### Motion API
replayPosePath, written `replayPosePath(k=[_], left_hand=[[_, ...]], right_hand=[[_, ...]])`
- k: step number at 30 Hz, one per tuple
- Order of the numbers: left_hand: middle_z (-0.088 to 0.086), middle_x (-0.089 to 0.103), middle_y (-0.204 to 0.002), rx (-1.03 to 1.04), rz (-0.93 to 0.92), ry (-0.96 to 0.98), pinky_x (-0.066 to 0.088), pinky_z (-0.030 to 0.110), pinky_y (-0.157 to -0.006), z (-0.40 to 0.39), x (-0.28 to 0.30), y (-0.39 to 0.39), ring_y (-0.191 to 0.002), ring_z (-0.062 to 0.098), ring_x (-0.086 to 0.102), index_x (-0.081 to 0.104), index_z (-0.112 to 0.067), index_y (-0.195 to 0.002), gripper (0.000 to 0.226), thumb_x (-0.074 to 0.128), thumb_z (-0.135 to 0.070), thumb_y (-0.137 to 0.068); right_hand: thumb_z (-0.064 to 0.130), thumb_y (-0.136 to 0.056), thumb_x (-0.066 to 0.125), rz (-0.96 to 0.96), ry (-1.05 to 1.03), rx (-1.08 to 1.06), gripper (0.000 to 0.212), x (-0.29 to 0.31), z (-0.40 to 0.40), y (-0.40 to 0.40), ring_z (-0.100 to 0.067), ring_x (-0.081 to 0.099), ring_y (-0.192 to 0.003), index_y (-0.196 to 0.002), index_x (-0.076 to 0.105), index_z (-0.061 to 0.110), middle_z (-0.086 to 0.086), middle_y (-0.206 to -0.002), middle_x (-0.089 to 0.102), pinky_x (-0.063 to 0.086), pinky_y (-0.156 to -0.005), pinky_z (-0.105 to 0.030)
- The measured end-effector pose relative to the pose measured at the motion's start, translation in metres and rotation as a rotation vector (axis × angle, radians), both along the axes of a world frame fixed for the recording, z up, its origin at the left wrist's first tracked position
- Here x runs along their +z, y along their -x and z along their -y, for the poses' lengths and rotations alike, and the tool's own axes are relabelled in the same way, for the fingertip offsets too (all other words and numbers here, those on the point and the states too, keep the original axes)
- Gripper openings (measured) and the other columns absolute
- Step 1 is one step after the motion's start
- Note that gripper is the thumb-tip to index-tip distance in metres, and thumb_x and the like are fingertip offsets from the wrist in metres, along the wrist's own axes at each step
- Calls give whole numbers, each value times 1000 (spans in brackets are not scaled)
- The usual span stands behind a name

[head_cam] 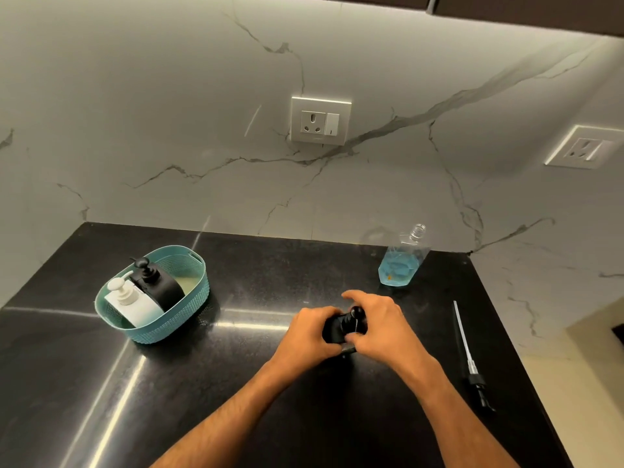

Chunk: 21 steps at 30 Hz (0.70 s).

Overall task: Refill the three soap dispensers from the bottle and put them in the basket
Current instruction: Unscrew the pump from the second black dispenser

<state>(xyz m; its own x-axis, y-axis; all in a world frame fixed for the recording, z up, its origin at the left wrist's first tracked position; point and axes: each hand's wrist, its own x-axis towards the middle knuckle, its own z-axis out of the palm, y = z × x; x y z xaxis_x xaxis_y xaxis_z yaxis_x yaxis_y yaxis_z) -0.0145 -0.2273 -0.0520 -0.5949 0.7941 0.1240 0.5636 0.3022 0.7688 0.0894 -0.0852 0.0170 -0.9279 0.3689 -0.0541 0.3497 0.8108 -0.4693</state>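
Hands (344, 329) around black dispenser (341, 327), mid-counter (236, 383)

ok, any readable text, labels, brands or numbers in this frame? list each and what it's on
None readable.
Clear refill bottle: no label visible.
White dispenser and black dispenser in the basket: no print visible.
Wall socket plate: faint mark at bottom edge, too small to read.

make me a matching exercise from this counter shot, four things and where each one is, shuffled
Things:
1. white dispenser
2. clear refill bottle
3. loose pump with tube
4. black dispenser on the counter

Places:
A. lying flat near the counter's right edge
B. held between both hands
C. in the teal basket
D. standing uncapped by the marble wall

Pairs: 1-C, 2-D, 3-A, 4-B
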Motion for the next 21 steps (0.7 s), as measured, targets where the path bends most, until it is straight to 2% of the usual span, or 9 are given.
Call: replayPosePath(k=[3,6,8,10,13,15,17,19,21], left_hand=[[-12,76,-89,12,8,-20,56,23,-70,-1,3,-4,-81,3,70,74,-24,-106,42,78,-46,-70],[-12,76,-89,21,1,-9,58,28,-71,-2,4,-7,-81,4,70,73,-27,-105,35,83,-27,-72],[-12,74,-87,16,7,6,58,27,-70,-1,4,-7,-79,4,69,72,-28,-104,35,83,-27,-71],[-13,74,-87,17,13,-1,57,24,-70,1,4,-7,-79,3,69,72,-29,-103,36,86,-30,-70],[-13,77,-92,56,9,-24,57,21,-73,4,5,-6,-84,1,71,75,-26,-110,44,86,-37,-69],[-13,77,-92,70,-7,-39,58,22,-73,4,7,-5,-83,2,71,75,-25,-109,43,85,-37,-69],[-13,77,-91,67,-17,-27,58,22,-72,3,8,-6,-83,2,72,75,-26,-107,41,87,-35,-69],[-13,76,-88,64,-13,-2,57,21,-69,3,8,-10,-80,2,70,74,-27,-105,38,86,-33,-69],[-13,74,-82,94,-16,-4,52,18,-63,3,6,-13,-74,3,69,73,-26,-101,34,85,-31,-70]], right_hand=[[66,-70,75,-6,-165,-143,56,3,7,4,-16,66,-89,-105,64,23,5,-94,66,58,-77,-32],[49,-81,74,14,-212,-147,32,4,12,5,-18,68,-80,-79,57,22,6,-76,59,48,-61,-25],[26,-78,77,47,-160,-56,13,5,10,5,-15,67,-88,-87,67,21,7,-87,60,49,-68,-22],[12,-71,79,107,-62,67,36,8,7,4,-12,62,-98,-104,74,26,8,-103,62,55,-82,-26],[35,-70,83,92,-78,41,51,14,10,3,-11,55,-106,-118,66,35,9,-112,58,55,-88,-34],[58,-72,77,18,-174,-95,47,17,12,3,-14,60,-95,-108,65,30,5,-102,61,57,-81,-36],[51,-77,75,-10,-203,-121,35,19,11,5,-17,67,-87,-96,67,23,3,-91,66,59,-75,-35],[31,-76,76,23,-117,-51,27,18,11,5,-16,67,-94,-101,70,24,4,-98,65,59,-78,-32],[27,-70,75,77,-48,20,57,18,12,3,-13,59,-106,-125,64,34,8,-116,56,57,-85,-31]])
